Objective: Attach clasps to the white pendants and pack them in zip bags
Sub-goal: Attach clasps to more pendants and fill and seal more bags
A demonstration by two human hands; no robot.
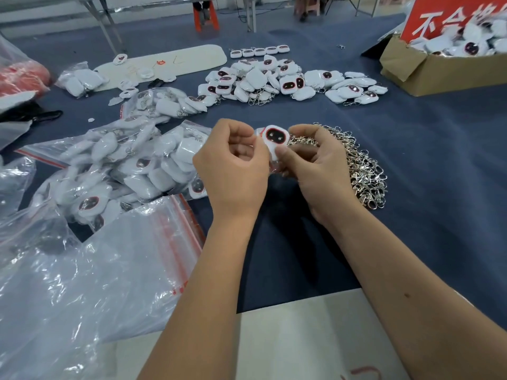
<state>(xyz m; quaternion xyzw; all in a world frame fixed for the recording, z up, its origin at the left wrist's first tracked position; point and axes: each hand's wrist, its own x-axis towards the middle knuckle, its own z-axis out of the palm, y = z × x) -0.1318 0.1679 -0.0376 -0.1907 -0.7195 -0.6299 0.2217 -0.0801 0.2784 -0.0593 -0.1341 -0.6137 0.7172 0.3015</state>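
- Above the middle of the blue table [439, 165], seen from the head camera, a white pendant [275, 138] with a dark, red-rimmed face is held between both hands, clear of the cloth.
- The pendant is pinched by the curled fingers of the left hand [233, 165] at its left edge; the right hand [315, 165] grips its lower right edge, thumb pressed on the front.
- Whether a clasp is also held in the right hand cannot be told, since the fingers hide that side.
- Just behind and to the right of the right hand, a heap of metal clasps [365, 171] is spread on the table, reaching toward the right wrist.
- To the left of the left hand, zip bags [131, 160] filled with pendants are piled, with a stack of flat bags [109, 270] lying nearer, its red-striped edge just beside the left forearm.
- Farther back, a loose pile of pendants [279, 80] is laid across the table, well apart from the hands.
- A cardboard box [428, 69] holding more pendants is set at the far right edge.
- Open blue cloth is left between the clasps and the box, and between the two forearms down to a pale board [301, 338] at the near edge.
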